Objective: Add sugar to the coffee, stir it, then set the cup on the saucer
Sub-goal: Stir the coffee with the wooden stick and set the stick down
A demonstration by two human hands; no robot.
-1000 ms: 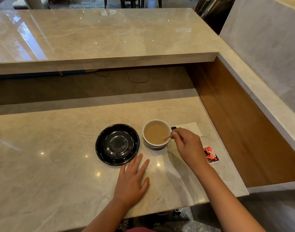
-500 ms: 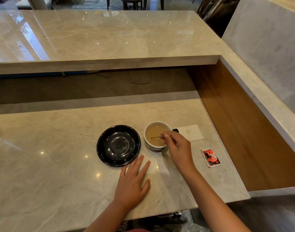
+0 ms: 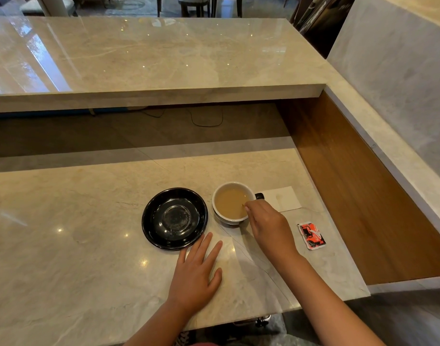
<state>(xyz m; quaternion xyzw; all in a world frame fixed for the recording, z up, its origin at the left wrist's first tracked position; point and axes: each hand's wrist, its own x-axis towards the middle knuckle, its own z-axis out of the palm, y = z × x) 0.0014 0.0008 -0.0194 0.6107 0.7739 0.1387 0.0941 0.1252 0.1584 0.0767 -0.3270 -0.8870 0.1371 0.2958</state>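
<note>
A white cup [image 3: 220, 216] with a dark handle holds milky brown coffee [image 3: 230, 203] and stands on the marble counter, just right of an empty black saucer [image 3: 174, 218]. My right hand [image 3: 268, 227] reaches over the cup's near right rim, fingers pinched on a thin stirrer [image 3: 243, 205] whose tip dips into the coffee. My left hand [image 3: 195, 273] lies flat on the counter, fingers spread, just in front of the saucer. A torn red sugar sachet [image 3: 311, 236] lies to the right of my right hand.
A white napkin [image 3: 282, 198] lies behind and right of the cup. A raised marble bar top [image 3: 151, 58] runs across the back, and a wooden side panel [image 3: 358, 196] borders the counter's right end. The counter's near edge is close to my forearms.
My right hand has kept moving the stirrer around in the coffee, shifting from the cup's right side leftward and back. My left hand, the cup and the saucer have stayed put.
</note>
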